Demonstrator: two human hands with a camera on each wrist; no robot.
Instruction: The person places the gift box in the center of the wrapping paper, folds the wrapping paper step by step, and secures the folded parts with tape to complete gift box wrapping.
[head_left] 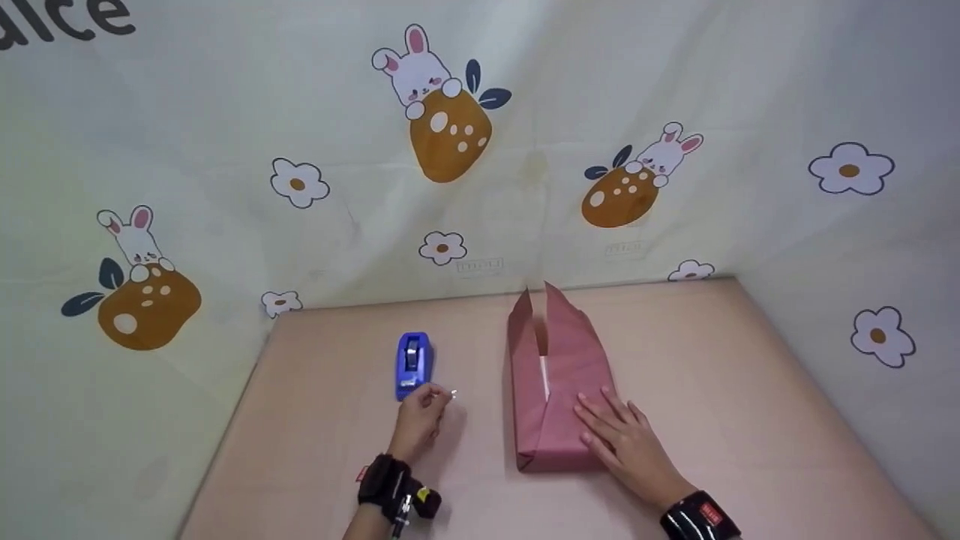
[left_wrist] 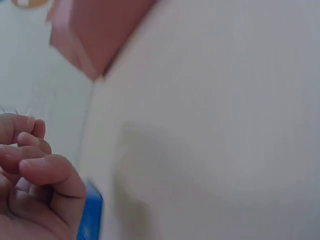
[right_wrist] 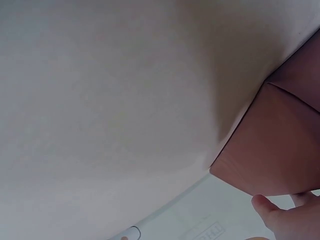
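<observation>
A reddish-pink paper-wrapped box [head_left: 555,431] lies on the table, its far end standing up in two unfolded pointed flaps. A narrow white strip shows through the gap along its top seam. My right hand [head_left: 628,446] rests with spread fingers on the near right part of the paper. To the left of the box, my left hand [head_left: 420,420] pinches a small piece of clear tape [head_left: 453,394] between thumb and fingertips. Just beyond that hand stands a blue tape dispenser [head_left: 413,356]. The left wrist view shows the curled fingers [left_wrist: 52,170] with the tape's edge [left_wrist: 15,111] above them.
The table [head_left: 337,450] has a pale pinkish cover. Behind it and at both sides hangs a light cloth [head_left: 540,225] printed with rabbits, orange fruit and flowers. Black bands [head_left: 386,487] with cameras sit on the wrists.
</observation>
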